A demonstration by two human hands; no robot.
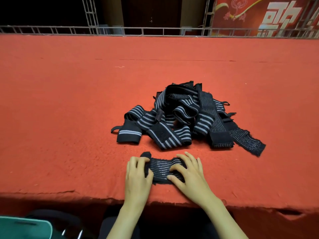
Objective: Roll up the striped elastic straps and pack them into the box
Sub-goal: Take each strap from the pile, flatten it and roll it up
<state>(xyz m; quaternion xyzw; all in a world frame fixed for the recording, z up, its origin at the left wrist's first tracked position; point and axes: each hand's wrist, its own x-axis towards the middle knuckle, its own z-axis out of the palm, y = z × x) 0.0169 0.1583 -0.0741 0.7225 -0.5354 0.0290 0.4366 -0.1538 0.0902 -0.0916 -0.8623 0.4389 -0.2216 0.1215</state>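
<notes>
A short black strap with thin grey stripes point(161, 169) lies flat on the red felt near the front edge. My left hand point(138, 176) grips its left end, fingers curled over the fabric. On its right end rests my right hand point(189, 173), fingers bent and pressing down on the cloth. Just beyond, a tangled pile of black straps with grey stripes point(183, 118) sits in the middle of the surface. No box is in view.
The red felt surface point(69, 109) stretches wide to both sides and ends at a frayed front edge point(86, 195). A metal truss rail point(155, 31) runs along the back. A teal object point(25, 228) sits at the lower left, below the edge.
</notes>
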